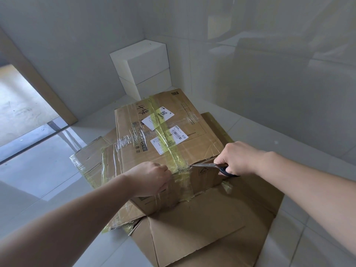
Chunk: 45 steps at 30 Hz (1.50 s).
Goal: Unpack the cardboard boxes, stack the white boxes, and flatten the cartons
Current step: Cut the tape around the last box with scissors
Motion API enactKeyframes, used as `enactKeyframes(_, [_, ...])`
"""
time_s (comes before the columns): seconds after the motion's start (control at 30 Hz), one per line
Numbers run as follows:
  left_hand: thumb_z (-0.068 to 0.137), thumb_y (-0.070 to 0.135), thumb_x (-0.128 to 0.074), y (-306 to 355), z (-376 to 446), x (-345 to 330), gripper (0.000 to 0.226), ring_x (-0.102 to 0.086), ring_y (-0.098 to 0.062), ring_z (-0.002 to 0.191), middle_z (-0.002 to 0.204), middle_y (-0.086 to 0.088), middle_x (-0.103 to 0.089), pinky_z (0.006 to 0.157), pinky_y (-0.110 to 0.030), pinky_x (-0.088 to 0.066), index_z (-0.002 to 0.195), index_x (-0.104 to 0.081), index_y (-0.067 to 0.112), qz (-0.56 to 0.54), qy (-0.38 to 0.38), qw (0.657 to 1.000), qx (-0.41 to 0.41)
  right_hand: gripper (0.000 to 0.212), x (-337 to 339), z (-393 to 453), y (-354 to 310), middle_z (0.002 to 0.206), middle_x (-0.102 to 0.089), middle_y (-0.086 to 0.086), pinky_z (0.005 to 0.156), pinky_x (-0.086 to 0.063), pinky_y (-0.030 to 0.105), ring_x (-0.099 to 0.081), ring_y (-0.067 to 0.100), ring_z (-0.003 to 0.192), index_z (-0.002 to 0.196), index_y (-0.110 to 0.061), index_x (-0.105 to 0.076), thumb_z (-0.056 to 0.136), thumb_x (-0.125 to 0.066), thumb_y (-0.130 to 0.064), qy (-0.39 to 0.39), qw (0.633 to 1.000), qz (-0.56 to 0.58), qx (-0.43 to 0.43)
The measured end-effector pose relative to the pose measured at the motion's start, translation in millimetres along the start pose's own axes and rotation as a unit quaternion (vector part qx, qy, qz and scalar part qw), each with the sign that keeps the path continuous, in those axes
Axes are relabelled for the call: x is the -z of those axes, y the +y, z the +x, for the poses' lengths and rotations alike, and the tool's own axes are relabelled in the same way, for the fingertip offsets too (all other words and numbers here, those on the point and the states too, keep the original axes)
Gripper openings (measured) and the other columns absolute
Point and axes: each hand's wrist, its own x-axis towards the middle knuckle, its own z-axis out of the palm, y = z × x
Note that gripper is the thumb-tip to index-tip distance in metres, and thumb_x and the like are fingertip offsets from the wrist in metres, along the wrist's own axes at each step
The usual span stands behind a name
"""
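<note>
Two hands at a taped carton

Glossy pale tiles (pixel 48 170) cover the floor, and smooth grey walls meet in a corner where two white boxes (pixel 143 69) stand stacked. A sealed carton (pixel 165 130), creased brown cardboard bound with yellow and clear tape and bearing white labels, sits on flattened cartons (pixel 202 228). The left hand (pixel 152 180) curls its fingers against the taped front edge. The right hand (pixel 236 160) grips black-handled scissors (pixel 213 166), whose steel blades point at the tape seam.
</note>
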Motion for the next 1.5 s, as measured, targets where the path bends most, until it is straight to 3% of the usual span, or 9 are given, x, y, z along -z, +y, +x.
enactKeyframes(0.1, [0.068, 0.015, -0.078, -0.4, -0.8, -0.2, 0.019, -0.053, -0.016, 0.043, 0.055, 0.0, -0.055, 0.04, -0.023, -0.047, 0.063, -0.06, 0.01, -0.004, 0.0, 1.0, -0.002, 0.018, 0.8, 2.0, -0.2, 0.051, -0.04, -0.009, 0.044, -0.023, 0.023, -0.041, 0.01, 0.05, 0.065, -0.015, -0.051, 0.079, -0.063, -0.019, 0.008, 0.999, -0.044, 0.019])
enactKeyframes(0.23, [0.07, 0.013, -0.076, -1.8, -1.7, -1.5, 0.019, -0.052, -0.016, 0.043, 0.055, 0.0, -0.053, 0.039, -0.023, -0.047, 0.062, -0.058, 0.011, -0.018, -0.002, 1.0, 0.001, 0.037, -1.5, -0.9, 5.7, 0.049, -0.045, -0.011, 0.046, -0.023, 0.017, -0.044, 0.005, 0.052, 0.062, -0.019, -0.047, 0.076, -0.072, -0.043, 0.028, 0.999, 0.002, 0.032])
enactKeyframes(0.4, [0.084, 0.021, -0.059, -5.7, -3.1, -2.2, 0.014, -0.053, -0.017, 0.048, 0.061, 0.003, -0.053, 0.043, -0.026, -0.048, 0.072, -0.059, 0.013, -0.039, -0.015, 0.998, 0.054, 0.037, 0.2, 2.3, 6.8, 0.062, -0.047, -0.013, 0.051, -0.024, 0.015, -0.046, 0.009, 0.067, 0.088, -0.03, -0.064, 0.072, -0.067, -0.063, 0.035, 0.998, -0.002, 0.056])
enactKeyframes(0.63, [0.096, 0.026, -0.037, -2.3, -0.9, -4.0, 0.026, -0.058, -0.022, 0.074, 0.087, -0.004, -0.057, 0.069, -0.034, -0.053, 0.097, -0.057, 0.009, 0.0, -0.08, 0.995, 0.053, 0.031, -2.8, 9.9, -15.6, 0.072, -0.06, -0.013, 0.06, -0.043, 0.023, -0.054, 0.011, 0.069, 0.09, -0.026, -0.065, 0.08, -0.063, -0.055, 0.031, 0.995, -0.04, 0.086])
enactKeyframes(0.8, [0.098, 0.028, -0.035, -1.5, -0.3, -4.6, 0.027, -0.058, -0.023, 0.085, 0.098, -0.004, -0.057, 0.077, -0.033, -0.049, 0.105, -0.055, 0.01, 0.015, -0.099, 0.994, 0.051, 0.018, 1.6, 15.3, -17.7, 0.056, -0.045, -0.015, 0.048, -0.027, 0.021, -0.045, 0.011, 0.061, 0.074, -0.021, -0.058, 0.081, -0.066, -0.036, 0.014, 0.996, -0.04, 0.073])
enactKeyframes(0.9, [0.097, 0.026, -0.037, -1.9, -0.4, -4.4, 0.027, -0.059, -0.024, 0.084, 0.096, -0.006, -0.058, 0.077, -0.034, -0.05, 0.103, -0.056, 0.008, 0.009, -0.089, 0.995, 0.043, 0.024, -2.8, 13.8, -16.9, 0.05, -0.04, -0.011, 0.046, -0.025, 0.022, -0.043, 0.011, 0.052, 0.066, -0.018, -0.051, 0.081, -0.065, -0.029, 0.018, 0.996, -0.03, 0.078])
enactKeyframes(1.03, [0.097, 0.026, -0.038, -3.0, -1.3, -4.0, 0.027, -0.059, -0.025, 0.081, 0.094, -0.006, -0.058, 0.076, -0.035, -0.051, 0.1, -0.057, 0.008, 0.004, -0.084, 0.996, 0.038, 0.042, -9.5, 10.6, -16.4, 0.047, -0.041, -0.009, 0.046, -0.024, 0.018, -0.041, 0.005, 0.048, 0.057, -0.023, -0.041, 0.08, -0.07, -0.042, 0.03, 0.996, -0.007, 0.078])
enactKeyframes(1.23, [0.096, 0.024, -0.04, -4.4, -1.8, -2.5, 0.025, -0.059, -0.027, 0.079, 0.091, -0.008, -0.059, 0.074, -0.038, -0.051, 0.096, -0.058, 0.007, -0.006, -0.074, 0.997, 0.034, 0.037, -6.3, 12.5, -22.1, 0.055, -0.043, -0.014, 0.047, -0.023, 0.019, -0.041, 0.008, 0.056, 0.068, -0.031, -0.045, 0.074, -0.065, -0.062, 0.07, 0.993, -0.038, 0.086])
enactKeyframes(1.5, [0.091, 0.016, -0.051, -4.9, -1.8, 0.2, 0.017, -0.058, -0.028, 0.065, 0.077, -0.009, -0.059, 0.062, -0.038, -0.053, 0.083, -0.06, 0.004, -0.022, -0.052, 0.998, 0.021, 0.034, -3.7, 23.3, -37.6, 0.052, -0.043, -0.014, 0.047, -0.025, 0.021, -0.04, 0.001, 0.05, 0.064, -0.024, -0.048, 0.082, -0.067, -0.046, 0.037, 0.996, -0.027, 0.071])
